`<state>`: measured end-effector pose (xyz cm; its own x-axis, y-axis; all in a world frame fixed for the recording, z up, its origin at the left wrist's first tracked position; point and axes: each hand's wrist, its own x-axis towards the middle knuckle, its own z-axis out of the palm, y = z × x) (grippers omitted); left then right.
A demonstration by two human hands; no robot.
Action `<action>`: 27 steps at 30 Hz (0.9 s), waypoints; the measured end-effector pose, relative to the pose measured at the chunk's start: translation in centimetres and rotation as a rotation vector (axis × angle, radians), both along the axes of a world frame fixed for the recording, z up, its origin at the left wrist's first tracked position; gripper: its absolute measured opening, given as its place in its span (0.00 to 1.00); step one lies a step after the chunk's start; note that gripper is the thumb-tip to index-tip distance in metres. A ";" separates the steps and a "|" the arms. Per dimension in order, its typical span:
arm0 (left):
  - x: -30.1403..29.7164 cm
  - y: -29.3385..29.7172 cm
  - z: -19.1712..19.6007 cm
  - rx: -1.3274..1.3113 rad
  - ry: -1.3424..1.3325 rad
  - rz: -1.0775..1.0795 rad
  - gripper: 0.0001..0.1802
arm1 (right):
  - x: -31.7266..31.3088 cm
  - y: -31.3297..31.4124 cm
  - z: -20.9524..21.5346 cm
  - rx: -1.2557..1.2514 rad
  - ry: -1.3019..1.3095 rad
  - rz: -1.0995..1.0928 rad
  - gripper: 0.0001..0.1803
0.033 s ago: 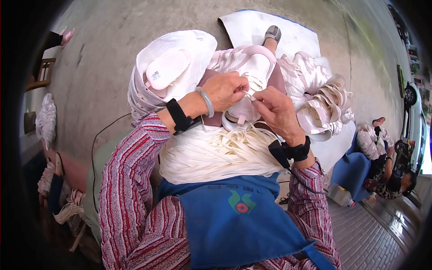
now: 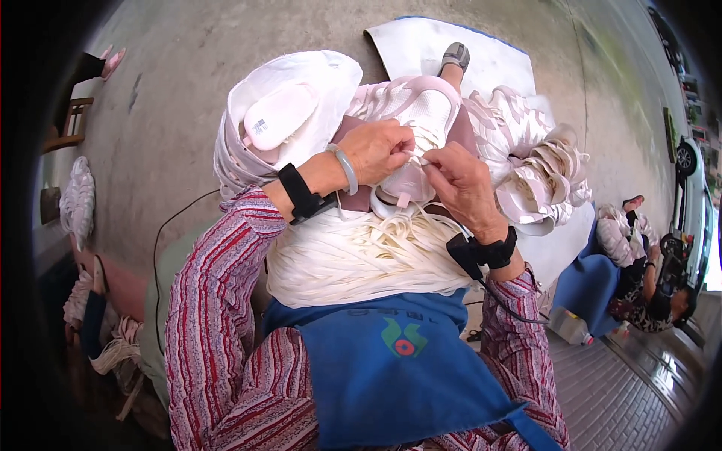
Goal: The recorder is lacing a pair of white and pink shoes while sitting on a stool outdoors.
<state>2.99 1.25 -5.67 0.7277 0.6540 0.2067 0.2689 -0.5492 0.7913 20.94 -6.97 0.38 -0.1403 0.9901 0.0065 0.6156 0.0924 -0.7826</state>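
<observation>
A white and pink shoe upper (image 2: 421,113) rests on my lap over a maroon cloth. My left hand (image 2: 380,150), with a pale bangle and a black wrist strap, grips the shoe at its lacing area. My right hand (image 2: 462,184), also with a black wrist strap, pinches a white lace (image 2: 423,160) right next to the left fingers. A thick bundle of white laces (image 2: 361,259) lies across my lap above the blue apron (image 2: 398,368).
A white bag (image 2: 301,83) holding a pale insole lies at my left. A pile of white and pink shoe uppers (image 2: 538,173) lies on a white mat (image 2: 421,41) at the right. Another person (image 2: 647,293) sits at the far right. A wooden chair (image 2: 68,124) stands far left.
</observation>
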 end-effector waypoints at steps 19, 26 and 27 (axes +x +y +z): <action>0.8 1.2 0.8 -0.277 0.194 -0.006 0.07 | 1.3 0.2 -0.7 -0.355 0.227 -0.029 0.09; 0.6 0.8 0.4 -0.191 0.088 -0.002 0.08 | 0.4 0.4 -1.1 -0.015 0.053 -0.069 0.05; 0.7 0.8 0.3 -0.187 0.087 -0.004 0.08 | 0.3 0.5 -1.4 -0.011 0.052 -0.071 0.05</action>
